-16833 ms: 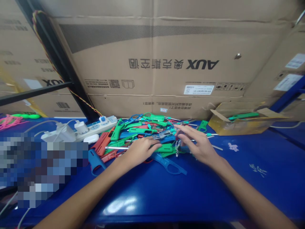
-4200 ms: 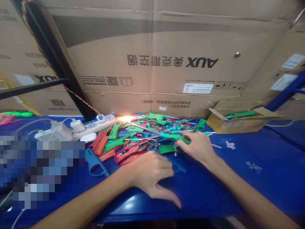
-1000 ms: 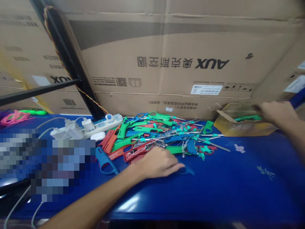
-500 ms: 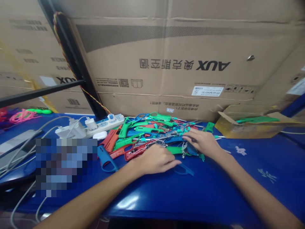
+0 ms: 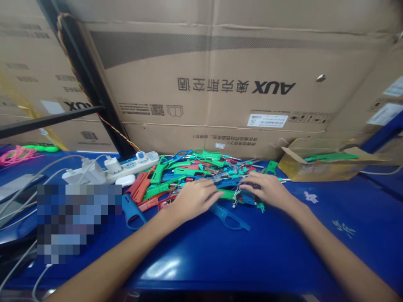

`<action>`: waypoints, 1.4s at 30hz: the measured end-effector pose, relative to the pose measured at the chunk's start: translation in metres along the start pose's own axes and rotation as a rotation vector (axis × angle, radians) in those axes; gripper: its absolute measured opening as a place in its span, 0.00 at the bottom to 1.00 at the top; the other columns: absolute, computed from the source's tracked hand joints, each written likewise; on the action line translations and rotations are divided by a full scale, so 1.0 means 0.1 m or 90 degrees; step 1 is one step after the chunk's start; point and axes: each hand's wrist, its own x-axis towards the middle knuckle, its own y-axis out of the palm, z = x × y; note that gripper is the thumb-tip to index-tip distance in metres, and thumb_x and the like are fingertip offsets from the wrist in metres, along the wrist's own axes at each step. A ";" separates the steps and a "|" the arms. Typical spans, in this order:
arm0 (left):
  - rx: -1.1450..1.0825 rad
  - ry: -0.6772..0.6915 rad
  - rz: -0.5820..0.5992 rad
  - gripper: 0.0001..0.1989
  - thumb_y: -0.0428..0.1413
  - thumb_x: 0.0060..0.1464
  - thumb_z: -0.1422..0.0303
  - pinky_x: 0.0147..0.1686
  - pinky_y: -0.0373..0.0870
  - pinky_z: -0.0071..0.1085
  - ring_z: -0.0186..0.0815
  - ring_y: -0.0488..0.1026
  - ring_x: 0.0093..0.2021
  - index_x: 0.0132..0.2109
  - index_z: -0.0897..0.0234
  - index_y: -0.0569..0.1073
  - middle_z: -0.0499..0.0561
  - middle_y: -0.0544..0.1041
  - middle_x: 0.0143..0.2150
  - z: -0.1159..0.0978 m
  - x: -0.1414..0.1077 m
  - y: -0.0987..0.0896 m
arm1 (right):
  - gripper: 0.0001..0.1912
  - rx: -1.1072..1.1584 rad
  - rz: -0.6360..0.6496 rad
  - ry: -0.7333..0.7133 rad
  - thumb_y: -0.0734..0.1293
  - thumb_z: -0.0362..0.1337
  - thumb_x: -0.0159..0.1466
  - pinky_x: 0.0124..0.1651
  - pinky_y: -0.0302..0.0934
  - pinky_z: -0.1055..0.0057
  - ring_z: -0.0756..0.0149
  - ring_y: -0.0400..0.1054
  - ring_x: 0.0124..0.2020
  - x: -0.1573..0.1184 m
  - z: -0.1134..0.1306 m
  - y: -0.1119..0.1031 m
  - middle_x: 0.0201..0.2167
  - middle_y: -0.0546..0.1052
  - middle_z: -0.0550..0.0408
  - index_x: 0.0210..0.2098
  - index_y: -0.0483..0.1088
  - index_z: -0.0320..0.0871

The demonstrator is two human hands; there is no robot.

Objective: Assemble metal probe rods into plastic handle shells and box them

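Note:
A heap of coloured plastic gas-lighter housings [image 5: 159, 170] and thin metal-tubed parts lies on the blue table [image 5: 201, 251]. My left hand [image 5: 197, 199] is over the near side of the heap, fingers curled and thumb towards the right; its grip is hidden. Just below its thumb lies a translucent blue lighter housing [image 5: 231, 219]. My right hand [image 5: 267, 188] reaches into the right side of the heap, its fingers bent round a small dark thing too unclear to name. White wires [image 5: 236, 197] and a green housing [image 5: 227, 194] show between the hands.
A power strip [image 5: 132, 165] with white plugs and cables stands at the left, beside a white earphone case [image 5: 125, 180]. An open cardboard box [image 5: 317, 170] holding green pieces is at the right. Large cartons [image 5: 201, 54] rise behind, with a black metal post [image 5: 85, 75].
My left hand has moved left and slightly up, uncovering more of the translucent blue housing. My right hand stays at the heap with its fingers more curled. The view has shifted slightly.

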 end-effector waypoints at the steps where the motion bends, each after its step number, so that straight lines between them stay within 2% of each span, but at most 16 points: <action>1: 0.018 -0.027 -0.017 0.18 0.46 0.70 0.59 0.35 0.67 0.30 0.36 0.73 0.39 0.40 0.63 0.76 0.50 0.77 0.37 0.05 0.01 -0.01 | 0.18 0.004 -0.004 -0.008 0.60 0.49 0.71 0.38 0.63 0.70 0.63 0.74 0.36 0.00 0.03 0.00 0.38 0.80 0.52 0.42 0.77 0.46; 3: 0.067 -0.095 -0.050 0.16 0.47 0.69 0.59 0.42 0.69 0.33 0.40 0.71 0.47 0.45 0.64 0.75 0.53 0.76 0.44 0.18 0.00 -0.01 | 0.17 0.013 -0.017 -0.024 0.59 0.47 0.71 0.37 0.63 0.70 0.63 0.74 0.36 0.01 0.07 0.01 0.37 0.79 0.52 0.42 0.77 0.46; 5: 0.114 -0.142 -0.047 0.15 0.47 0.69 0.61 0.48 0.69 0.37 0.43 0.68 0.52 0.49 0.65 0.73 0.56 0.74 0.49 0.34 -0.02 0.01 | 0.17 0.020 -0.029 -0.035 0.59 0.46 0.72 0.36 0.62 0.71 0.64 0.73 0.36 0.02 0.09 0.01 0.36 0.79 0.52 0.41 0.76 0.45; 8: 0.141 -0.190 -0.001 0.16 0.43 0.70 0.65 0.51 0.66 0.44 0.46 0.68 0.51 0.53 0.67 0.71 0.60 0.74 0.49 0.54 -0.08 0.06 | 0.17 0.025 -0.038 -0.037 0.58 0.45 0.72 0.35 0.60 0.72 0.65 0.72 0.34 0.03 0.09 0.00 0.34 0.78 0.53 0.39 0.76 0.45; 11: 0.133 -0.166 0.032 0.15 0.45 0.70 0.63 0.50 0.65 0.43 0.46 0.68 0.51 0.50 0.66 0.72 0.58 0.74 0.50 0.62 -0.11 0.10 | 0.18 0.029 -0.038 -0.035 0.58 0.45 0.72 0.34 0.59 0.72 0.66 0.71 0.32 0.03 0.08 0.01 0.32 0.77 0.53 0.38 0.76 0.45; 14: 0.121 -0.131 0.057 0.14 0.46 0.69 0.61 0.52 0.64 0.41 0.44 0.66 0.55 0.47 0.62 0.73 0.54 0.72 0.56 0.59 -0.11 0.13 | 0.18 0.041 -0.026 -0.035 0.58 0.45 0.72 0.35 0.59 0.72 0.65 0.71 0.34 0.03 0.08 0.03 0.33 0.77 0.53 0.37 0.76 0.45; 18: 0.114 -0.122 0.066 0.16 0.44 0.70 0.60 0.57 0.60 0.45 0.46 0.63 0.60 0.49 0.61 0.75 0.54 0.69 0.60 0.53 -0.11 0.17 | 0.18 0.058 -0.008 -0.033 0.58 0.46 0.72 0.38 0.60 0.71 0.65 0.70 0.34 0.04 0.09 0.07 0.32 0.76 0.53 0.37 0.75 0.45; 23: 0.114 -0.131 0.047 0.18 0.44 0.70 0.59 0.61 0.55 0.50 0.47 0.62 0.60 0.50 0.64 0.74 0.56 0.70 0.59 0.51 -0.11 0.21 | 0.18 0.073 -0.008 -0.032 0.58 0.46 0.72 0.38 0.60 0.71 0.65 0.71 0.34 0.05 0.09 0.08 0.31 0.76 0.53 0.37 0.76 0.45; 29: 0.143 -0.105 0.009 0.16 0.49 0.68 0.61 0.60 0.58 0.53 0.49 0.64 0.58 0.50 0.68 0.74 0.61 0.70 0.55 0.49 -0.09 0.19 | 0.20 0.062 -0.009 -0.024 0.57 0.46 0.72 0.37 0.61 0.71 0.65 0.71 0.35 0.04 0.10 0.05 0.32 0.77 0.52 0.37 0.76 0.45; 32: 0.129 -0.087 -0.030 0.15 0.50 0.67 0.63 0.60 0.58 0.52 0.50 0.63 0.59 0.53 0.67 0.72 0.62 0.69 0.56 0.48 -0.05 0.12 | 0.19 0.062 -0.019 -0.025 0.57 0.46 0.72 0.37 0.62 0.70 0.65 0.70 0.34 0.04 0.11 0.05 0.32 0.77 0.51 0.37 0.76 0.45; 36: 0.090 -0.046 -0.103 0.16 0.49 0.68 0.64 0.59 0.62 0.50 0.50 0.61 0.61 0.58 0.67 0.67 0.63 0.66 0.60 0.39 0.00 -0.04 | 0.16 0.069 -0.070 0.002 0.59 0.45 0.72 0.38 0.64 0.69 0.66 0.70 0.32 0.04 0.13 0.05 0.38 0.78 0.52 0.50 0.74 0.45; 39: 0.016 0.031 -0.144 0.17 0.48 0.68 0.65 0.58 0.66 0.48 0.48 0.62 0.61 0.60 0.65 0.64 0.62 0.65 0.62 0.24 0.03 -0.15 | 0.23 0.087 -0.098 0.020 0.62 0.48 0.70 0.35 0.65 0.70 0.68 0.69 0.28 0.04 0.19 0.03 0.36 0.78 0.53 0.60 0.67 0.45; 42: -0.081 0.114 -0.161 0.19 0.48 0.68 0.70 0.57 0.70 0.44 0.44 0.64 0.62 0.64 0.66 0.60 0.63 0.65 0.61 0.04 0.03 -0.20 | 0.31 0.098 -0.106 -0.003 0.63 0.52 0.68 0.32 0.65 0.70 0.66 0.70 0.28 0.04 0.28 0.01 0.34 0.77 0.53 0.64 0.61 0.43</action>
